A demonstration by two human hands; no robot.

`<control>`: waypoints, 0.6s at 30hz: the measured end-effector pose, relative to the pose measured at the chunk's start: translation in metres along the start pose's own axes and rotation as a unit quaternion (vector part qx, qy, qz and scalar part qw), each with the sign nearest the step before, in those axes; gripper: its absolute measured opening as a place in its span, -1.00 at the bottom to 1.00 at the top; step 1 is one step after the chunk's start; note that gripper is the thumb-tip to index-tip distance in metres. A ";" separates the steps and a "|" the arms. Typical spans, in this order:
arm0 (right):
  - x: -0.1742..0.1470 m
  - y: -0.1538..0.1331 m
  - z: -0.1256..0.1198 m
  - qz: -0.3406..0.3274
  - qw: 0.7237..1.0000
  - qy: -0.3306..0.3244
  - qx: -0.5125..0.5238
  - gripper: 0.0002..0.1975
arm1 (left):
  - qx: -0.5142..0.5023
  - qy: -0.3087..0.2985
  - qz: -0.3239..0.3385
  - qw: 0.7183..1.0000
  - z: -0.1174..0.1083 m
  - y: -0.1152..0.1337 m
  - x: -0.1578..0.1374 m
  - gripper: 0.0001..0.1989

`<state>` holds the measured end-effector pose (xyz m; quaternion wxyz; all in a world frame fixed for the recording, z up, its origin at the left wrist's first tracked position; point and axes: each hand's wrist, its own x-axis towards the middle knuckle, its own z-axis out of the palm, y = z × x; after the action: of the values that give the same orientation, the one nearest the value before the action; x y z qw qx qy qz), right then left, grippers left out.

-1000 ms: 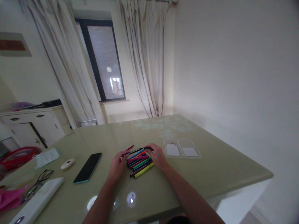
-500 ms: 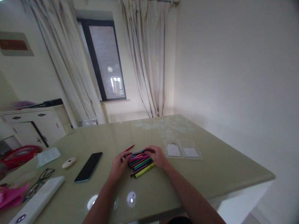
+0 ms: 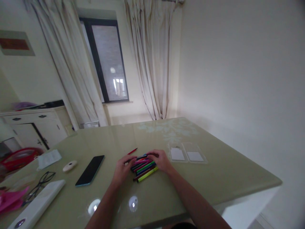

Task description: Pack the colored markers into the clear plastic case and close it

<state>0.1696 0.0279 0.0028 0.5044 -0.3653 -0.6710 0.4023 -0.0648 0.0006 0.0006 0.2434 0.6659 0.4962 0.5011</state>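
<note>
Left hand (image 3: pixel 123 168) and right hand (image 3: pixel 160 161) pinch a dark marker (image 3: pixel 141 157) beside bunched markers (image 3: pixel 145 167). Most appear gathered; red marker (image 3: pixel 132 151) lies apart, ungathered.

Pens (image 3: pixel 144 169) on table (image 3: pixel 221 178), phone (image 3: pixel 90 170) left, case (image 3: pixel 190 147) right; glasses (image 3: pixel 42 182) left of phone, mask (image 3: pixel 49 159) behind glasses; window (image 3: pixel 110 63) behind table.
</note>
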 end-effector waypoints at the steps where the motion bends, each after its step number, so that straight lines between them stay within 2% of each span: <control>1: 0.000 0.000 0.000 0.000 1.000 0.000 0.001 -0.75 | -0.002 -0.002 -0.003 1.000 0.001 0.002 0.000 -0.68; 8: 0.000 0.003 0.002 0.018 1.000 -0.002 -0.001 -0.70 | 0.001 -0.003 -0.016 1.000 0.009 0.005 -0.001 -0.66; 11: 0.000 0.002 0.005 -0.009 0.999 -0.005 -0.045 -0.73 | 0.023 0.015 -0.021 0.999 0.007 -0.001 0.000 -0.61; 13: 0.002 0.002 0.002 -0.039 0.994 0.034 -0.098 -0.74 | 0.054 0.026 -0.016 0.998 0.006 -0.007 0.000 -0.60; 15: 0.005 0.004 -0.007 -0.043 0.979 0.111 -0.164 -0.74 | 0.089 0.028 -0.014 0.996 0.004 -0.013 0.000 -0.60; 18: 0.007 0.010 -0.027 0.000 0.932 0.187 -0.311 -0.75 | 0.112 0.013 -0.012 0.994 0.004 -0.019 -0.001 -0.62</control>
<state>0.1951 0.0426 0.0011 0.4814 -0.5724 -0.6565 0.0976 -0.0694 0.0082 -0.0172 0.1672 0.6764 0.5604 0.4478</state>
